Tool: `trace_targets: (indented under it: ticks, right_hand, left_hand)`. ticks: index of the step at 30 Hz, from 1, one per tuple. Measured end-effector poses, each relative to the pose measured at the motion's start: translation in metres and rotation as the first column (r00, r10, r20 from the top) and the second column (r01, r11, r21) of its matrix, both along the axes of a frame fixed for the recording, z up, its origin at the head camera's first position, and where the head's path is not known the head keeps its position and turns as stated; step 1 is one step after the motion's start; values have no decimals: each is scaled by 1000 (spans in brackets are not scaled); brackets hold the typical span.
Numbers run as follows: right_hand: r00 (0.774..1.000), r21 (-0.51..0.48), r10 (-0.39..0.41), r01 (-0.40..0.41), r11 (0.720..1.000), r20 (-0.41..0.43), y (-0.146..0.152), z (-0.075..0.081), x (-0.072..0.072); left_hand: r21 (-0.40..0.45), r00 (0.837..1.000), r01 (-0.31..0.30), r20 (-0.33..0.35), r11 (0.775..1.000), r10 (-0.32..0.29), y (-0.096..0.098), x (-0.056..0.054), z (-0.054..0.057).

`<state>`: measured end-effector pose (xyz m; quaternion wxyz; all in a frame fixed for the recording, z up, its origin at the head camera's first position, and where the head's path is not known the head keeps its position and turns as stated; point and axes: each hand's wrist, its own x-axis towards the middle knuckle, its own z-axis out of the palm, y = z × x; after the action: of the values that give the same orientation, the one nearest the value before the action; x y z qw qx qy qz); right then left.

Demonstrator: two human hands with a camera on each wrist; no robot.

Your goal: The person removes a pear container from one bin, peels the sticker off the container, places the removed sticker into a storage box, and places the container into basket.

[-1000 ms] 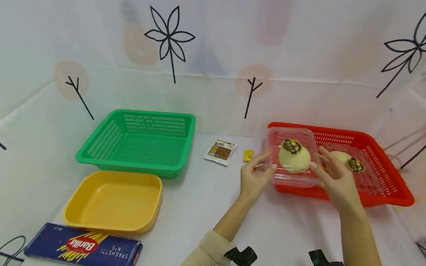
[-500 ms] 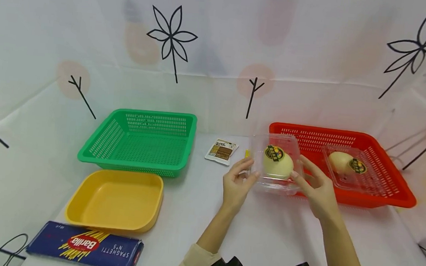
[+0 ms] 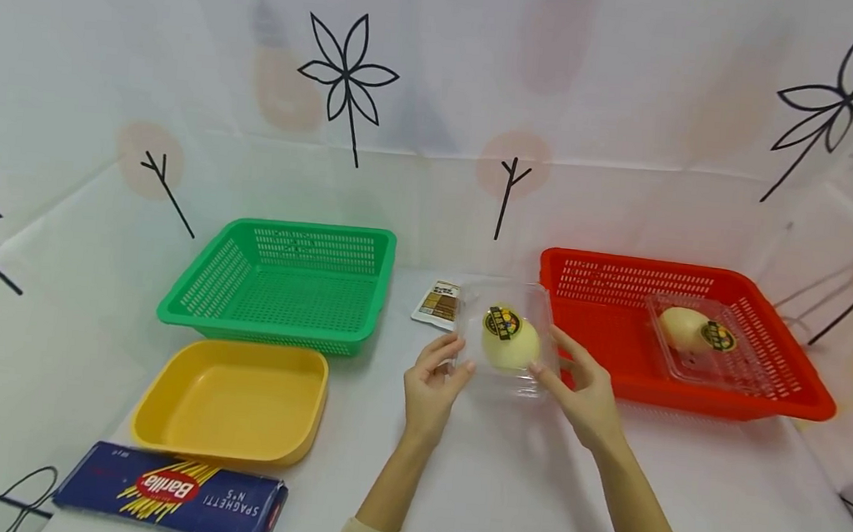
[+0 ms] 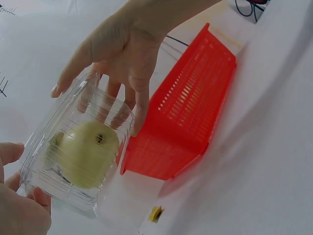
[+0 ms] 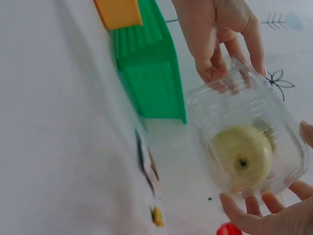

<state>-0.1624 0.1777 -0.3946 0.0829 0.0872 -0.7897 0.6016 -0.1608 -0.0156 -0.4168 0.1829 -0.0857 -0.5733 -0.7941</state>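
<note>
Between both hands is a clear plastic clamshell box [image 3: 474, 303], held clear of the table at its two sides. Inside it sits one pale yellow-green apple-like fruit [image 3: 516, 350]; a dark round sticker [image 3: 502, 323] shows on the head-view side. My left hand [image 3: 432, 387] grips the box's left edge, thumb toward me. On the opposite side my right hand [image 3: 585, 393] pinches the lower right edge, fingers spread along the wall. A dimple in the fruit shows through the ribbed plastic in both wrist views.
Right of the hands, a red basket [image 3: 593, 346] contains a second clear box [image 3: 734, 369] with fruit. A green basket [image 3: 293, 331], yellow tray [image 3: 224, 450] and blue spaghetti pack [image 3: 168, 496] line the left. A brown-white sachet [image 3: 434, 302] is partly behind the held box; a small yellow packet [image 4: 155, 214] lies nearby.
Both hands have carried the clear box leftward and toward me, from over the red basket's left side to mid-table. In the head view it now covers the small yellow packet and overlaps the sachet.
</note>
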Motion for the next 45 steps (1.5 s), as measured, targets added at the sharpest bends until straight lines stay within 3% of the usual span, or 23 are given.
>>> trace_targets:
  ticks: [7, 15, 32, 45]
  right_hand:
    - [999, -16, -25, 26, 1000, 39, -17, -13, 5]
    - [1000, -88, -22, 23, 996, 14, -31, -27, 10]
    - [999, -109, -6, 10, 994, 35, -44, -57, 25]
    - [996, -100, -10, 19, 995, 91, -47, -70, 40]
  left_hand:
    - [-8, 999, -20, 43, 1000, 20, -15, 5, -6]
    - [-20, 998, -34, 51, 999, 35, -29, 11, -18]
    - [-23, 988, -21, 152, 1000, 24, -44, 29, -42]
    - [-49, 989, -29, 142, 998, 36, -52, 43, -59]
